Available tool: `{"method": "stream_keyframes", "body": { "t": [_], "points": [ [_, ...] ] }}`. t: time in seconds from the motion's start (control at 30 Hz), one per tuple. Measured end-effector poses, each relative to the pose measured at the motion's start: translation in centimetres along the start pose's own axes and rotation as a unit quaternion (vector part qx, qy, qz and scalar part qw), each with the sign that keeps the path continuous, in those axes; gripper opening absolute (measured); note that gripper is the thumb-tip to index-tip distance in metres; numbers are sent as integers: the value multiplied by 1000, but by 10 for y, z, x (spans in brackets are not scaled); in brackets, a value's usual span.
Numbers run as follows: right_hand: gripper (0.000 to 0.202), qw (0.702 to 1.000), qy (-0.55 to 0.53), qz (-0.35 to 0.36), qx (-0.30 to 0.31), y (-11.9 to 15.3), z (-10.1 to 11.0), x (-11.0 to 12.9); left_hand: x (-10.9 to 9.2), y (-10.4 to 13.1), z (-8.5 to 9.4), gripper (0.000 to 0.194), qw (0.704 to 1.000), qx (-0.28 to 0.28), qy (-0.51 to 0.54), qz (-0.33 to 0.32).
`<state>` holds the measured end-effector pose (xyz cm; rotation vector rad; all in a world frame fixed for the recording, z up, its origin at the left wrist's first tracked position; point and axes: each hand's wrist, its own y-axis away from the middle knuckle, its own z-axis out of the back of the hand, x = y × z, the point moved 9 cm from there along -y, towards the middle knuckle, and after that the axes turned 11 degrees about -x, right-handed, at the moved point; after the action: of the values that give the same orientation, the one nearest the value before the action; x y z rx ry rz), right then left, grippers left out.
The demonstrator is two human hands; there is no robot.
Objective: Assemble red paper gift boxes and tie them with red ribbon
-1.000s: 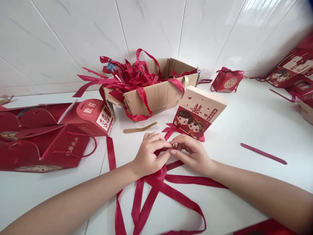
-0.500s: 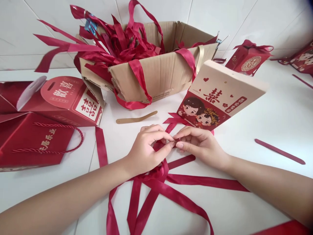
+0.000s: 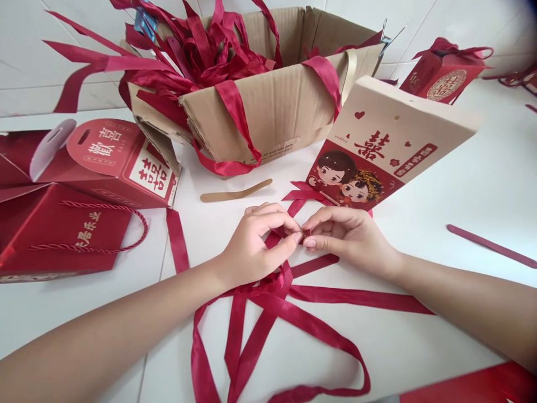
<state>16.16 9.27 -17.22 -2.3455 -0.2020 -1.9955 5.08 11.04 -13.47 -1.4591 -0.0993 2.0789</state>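
My left hand [image 3: 263, 239] and my right hand [image 3: 353, 240] meet above the table, thumbs and fingertips pinching a narrow dark red ribbon [image 3: 274, 239] between them. Only a small bit of it shows at the fingertips. Just below the hands lies a loose knot of red ribbon [image 3: 271, 284], its long tails spreading over the table. A flat dark red strip [image 3: 315, 266] with a rounded end lies under my hands. Beyond my right hand leans a red and cream gift box [image 3: 380, 151] printed with two cartoon figures.
A cardboard box [image 3: 268, 123] full of red ribbons stands at the back. Red gift boxes [image 3: 107, 162] and a rope-handled red bag [image 3: 79, 235] sit at left. A tan strip [image 3: 236, 191], another dark red strip [image 3: 493, 246] and a bow-tied box [image 3: 447, 73] lie about the table.
The view has shifted slightly, so the background things sit higher in the picture. Both hands keep their pinch on the ribbon, fingertips only slightly moved.
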Motion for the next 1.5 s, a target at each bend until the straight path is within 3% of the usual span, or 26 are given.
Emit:
{"method": "stream_keyframes", "body": {
  "t": [0.47,0.73,1.03,1.3,1.5],
  "points": [
    [7,994,71,82,31,7,-6,10,12,2,-4,10,993,39,59,93],
    [5,994,72,73,26,7,-6,8,11,1,-6,10,993,59,50,89],
    [5,991,110,76,24,8,-4,7,1,-1,-2,10,999,25,10,42],
    [6,975,188,119,26,10,-5,9,-2,1,-3,13,999,15,-34,18],
    [4,972,173,152,37,12,-6,14,4,1,-2,16,998,34,20,48]
  ]
}}
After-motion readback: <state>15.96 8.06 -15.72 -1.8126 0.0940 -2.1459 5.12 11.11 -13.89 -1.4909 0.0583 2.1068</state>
